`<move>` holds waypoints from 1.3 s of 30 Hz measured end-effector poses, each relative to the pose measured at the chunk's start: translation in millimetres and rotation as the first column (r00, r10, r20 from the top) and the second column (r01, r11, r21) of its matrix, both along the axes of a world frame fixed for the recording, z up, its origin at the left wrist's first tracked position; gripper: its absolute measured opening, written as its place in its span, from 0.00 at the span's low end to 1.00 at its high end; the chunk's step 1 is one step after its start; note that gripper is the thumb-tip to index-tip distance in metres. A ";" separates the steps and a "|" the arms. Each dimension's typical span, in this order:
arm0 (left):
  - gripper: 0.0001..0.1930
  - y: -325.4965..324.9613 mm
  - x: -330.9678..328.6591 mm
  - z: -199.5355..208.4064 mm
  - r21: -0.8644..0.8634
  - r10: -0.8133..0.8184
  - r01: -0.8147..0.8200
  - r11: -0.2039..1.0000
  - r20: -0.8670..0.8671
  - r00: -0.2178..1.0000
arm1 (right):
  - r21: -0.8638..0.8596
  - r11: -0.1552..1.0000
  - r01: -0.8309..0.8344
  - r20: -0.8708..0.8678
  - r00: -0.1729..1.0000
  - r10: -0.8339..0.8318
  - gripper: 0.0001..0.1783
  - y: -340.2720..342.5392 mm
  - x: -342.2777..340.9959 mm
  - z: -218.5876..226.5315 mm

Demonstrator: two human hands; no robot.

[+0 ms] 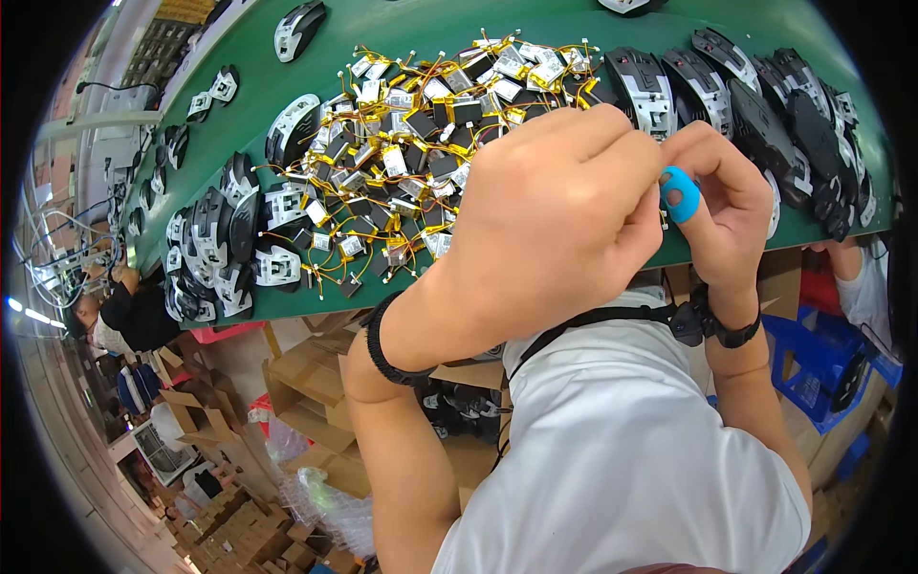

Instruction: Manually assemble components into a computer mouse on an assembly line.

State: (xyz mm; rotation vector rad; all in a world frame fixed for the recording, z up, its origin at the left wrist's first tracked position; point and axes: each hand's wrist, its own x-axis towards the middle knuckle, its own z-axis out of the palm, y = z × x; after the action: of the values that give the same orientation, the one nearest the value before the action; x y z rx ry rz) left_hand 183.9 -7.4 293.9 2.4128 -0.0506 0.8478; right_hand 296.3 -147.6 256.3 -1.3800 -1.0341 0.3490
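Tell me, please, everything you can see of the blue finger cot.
The finger cot is bright blue, rubbery-looking and smooth, with a small dark oval opening in its side. It sheathes a fingertip of the right hand, tilted up and to the left, and presses against the left hand above the green table's edge.

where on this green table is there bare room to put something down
Bare green table runs along the far edge, between the white shell and the wired parts pile. The middle is crowded by that pile; shell rows fill the right, more shells the left.
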 end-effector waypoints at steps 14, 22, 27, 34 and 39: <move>0.04 -2.7 -2.1 -3.0 -0.324 -0.068 0.065 0.944 0.000 0.998 | -0.009 0.992 -0.124 -0.028 0.992 0.124 0.06 -5.5 1.2 3.0; 0.09 -26.4 0.6 -16.9 0.098 0.145 -0.161 0.982 0.154 0.977 | 0.075 0.997 -0.016 -0.124 0.992 0.025 0.06 -7.2 1.0 -15.6; 0.13 -35.7 5.2 -28.7 -0.040 0.143 -0.137 0.990 0.313 0.939 | 0.188 0.979 0.079 -0.150 0.987 -0.051 0.13 -4.5 -3.5 -18.6; 0.16 -22.8 -5.7 -17.3 -0.267 0.110 -0.052 0.962 0.208 0.972 | 0.244 0.970 -0.002 -0.092 0.995 0.026 0.15 -3.0 1.6 -18.0; 0.07 30.1 20.2 -10.9 -0.373 0.144 -0.112 0.921 0.058 0.988 | 0.253 0.967 -0.029 -0.177 0.981 0.076 0.16 0.6 2.6 -21.6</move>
State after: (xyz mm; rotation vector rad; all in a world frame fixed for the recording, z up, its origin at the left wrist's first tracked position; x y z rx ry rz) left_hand 204.1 22.7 283.0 2.0420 0.2196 0.9271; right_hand 298.9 -147.0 234.7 -1.0742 -0.9272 0.3657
